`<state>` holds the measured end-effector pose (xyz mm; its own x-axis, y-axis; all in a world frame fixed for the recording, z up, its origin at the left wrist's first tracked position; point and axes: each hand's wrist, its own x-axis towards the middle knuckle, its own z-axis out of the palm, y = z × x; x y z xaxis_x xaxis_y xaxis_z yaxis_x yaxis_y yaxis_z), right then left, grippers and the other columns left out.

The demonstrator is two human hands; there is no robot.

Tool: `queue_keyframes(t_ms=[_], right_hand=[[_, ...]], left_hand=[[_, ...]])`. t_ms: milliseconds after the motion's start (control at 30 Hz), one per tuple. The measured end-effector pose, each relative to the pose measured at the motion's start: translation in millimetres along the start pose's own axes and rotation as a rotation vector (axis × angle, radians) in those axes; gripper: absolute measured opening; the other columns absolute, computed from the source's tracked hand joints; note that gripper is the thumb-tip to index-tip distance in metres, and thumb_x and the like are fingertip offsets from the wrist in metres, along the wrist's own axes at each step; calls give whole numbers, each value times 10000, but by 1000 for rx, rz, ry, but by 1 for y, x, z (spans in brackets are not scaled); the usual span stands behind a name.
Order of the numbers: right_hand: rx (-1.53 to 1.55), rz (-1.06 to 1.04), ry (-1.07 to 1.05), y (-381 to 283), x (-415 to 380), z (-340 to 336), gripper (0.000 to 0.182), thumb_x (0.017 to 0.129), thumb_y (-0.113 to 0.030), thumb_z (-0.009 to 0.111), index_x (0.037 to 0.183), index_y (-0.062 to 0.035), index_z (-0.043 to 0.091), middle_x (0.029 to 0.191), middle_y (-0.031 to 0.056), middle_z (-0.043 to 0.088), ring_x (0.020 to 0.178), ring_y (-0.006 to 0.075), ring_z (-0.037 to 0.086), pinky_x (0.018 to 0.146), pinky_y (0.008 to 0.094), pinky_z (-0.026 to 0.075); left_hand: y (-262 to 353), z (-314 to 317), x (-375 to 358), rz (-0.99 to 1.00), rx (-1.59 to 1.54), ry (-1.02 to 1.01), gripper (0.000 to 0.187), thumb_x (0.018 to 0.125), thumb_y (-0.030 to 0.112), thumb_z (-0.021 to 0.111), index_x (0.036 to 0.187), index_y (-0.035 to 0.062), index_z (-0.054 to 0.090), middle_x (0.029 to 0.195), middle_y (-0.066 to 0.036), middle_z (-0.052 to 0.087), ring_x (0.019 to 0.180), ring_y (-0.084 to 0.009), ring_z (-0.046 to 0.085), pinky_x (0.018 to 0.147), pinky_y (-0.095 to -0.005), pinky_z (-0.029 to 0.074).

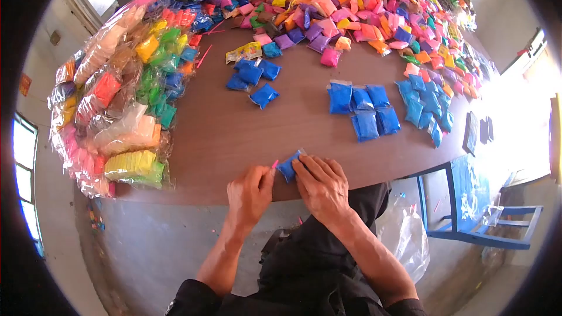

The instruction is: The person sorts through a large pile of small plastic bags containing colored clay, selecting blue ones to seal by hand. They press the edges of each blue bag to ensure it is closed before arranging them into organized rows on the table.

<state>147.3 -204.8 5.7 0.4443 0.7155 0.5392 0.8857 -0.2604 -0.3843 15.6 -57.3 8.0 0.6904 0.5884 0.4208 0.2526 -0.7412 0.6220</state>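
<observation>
A small blue powder packet (288, 168) lies at the near edge of the brown table (222, 134), pinched between both hands. My left hand (250, 194) grips its left end, with a thin pink strip (274, 164) sticking up by the thumb. My right hand (320, 184) presses on the packet's right side with fingers bent over it. A cluster of matching blue packets (363, 110) rests in the table's middle, farther from me than the hands.
More blue packets lie at left centre (255, 79) and at right (426, 105). A big heap of mixed coloured packets (351, 6) covers the far side. Clear bags of coloured packets (120, 99) are stacked on the left. A blue chair (474, 210) stands at the right.
</observation>
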Motion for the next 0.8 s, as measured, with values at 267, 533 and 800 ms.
queue_keyframes(t_ms=[267, 533, 800], right_hand=[[2, 13, 30, -1, -2, 1, 303, 907, -84, 825, 1206, -42, 795, 1276, 120, 774, 1168, 300, 744, 1022, 458, 549], [10, 49, 47, -7, -1, 2, 307, 901, -107, 836, 1202, -61, 799, 1214, 102, 756, 1146, 305, 730, 985, 456, 551], [7, 75, 53, -12, -9, 6, 359, 873, -136, 871, 1221, -79, 806, 1109, 67, 688, 1094, 294, 696, 969, 456, 537]], left_hand=[[-11, 10, -12, 5, 73, 46, 118, 978, 121, 826, 929, 90, 723, 829, -124, 743, 691, -377, 725, 594, -479, 554], [8, 5, -18, 56, 124, -62, 111, 997, 117, 815, 945, 47, 745, 859, -156, 756, 722, -358, 744, 615, -429, 558], [-5, -1, -1, 14, 120, 59, 118, 1008, 175, 803, 936, 117, 729, 847, -103, 755, 710, -368, 741, 606, -474, 567]])
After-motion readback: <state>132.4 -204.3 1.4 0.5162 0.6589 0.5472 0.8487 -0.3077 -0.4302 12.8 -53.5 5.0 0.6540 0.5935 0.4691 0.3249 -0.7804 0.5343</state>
